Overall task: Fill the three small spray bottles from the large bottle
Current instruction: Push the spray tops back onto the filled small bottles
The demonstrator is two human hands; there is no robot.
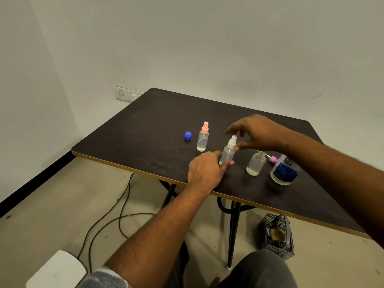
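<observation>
Three small clear spray bottles stand on the dark table [145, 129]. The pink-topped bottle [202, 140] stands alone at the left. My left hand [204, 170] grips the base of the white-topped bottle [228, 152]. My right hand [256, 133] hovers over its white spray head, thumb touching the collar, fingers spread. A third bottle [255, 164] stands uncapped to the right, with its purple spray head [272, 159] lying behind it. The large bottle [284, 170] with a blue label stands at the far right, partly hidden by my right forearm. A blue cap [187, 136] lies left of the pink-topped bottle.
The table's near edge [270, 207] runs diagonally in front of me. Below it on the floor are a dark mesh basket [277, 235] and loose cables [116, 217]. A white object [58, 269] sits at bottom left. A wall socket [126, 94] is behind the table.
</observation>
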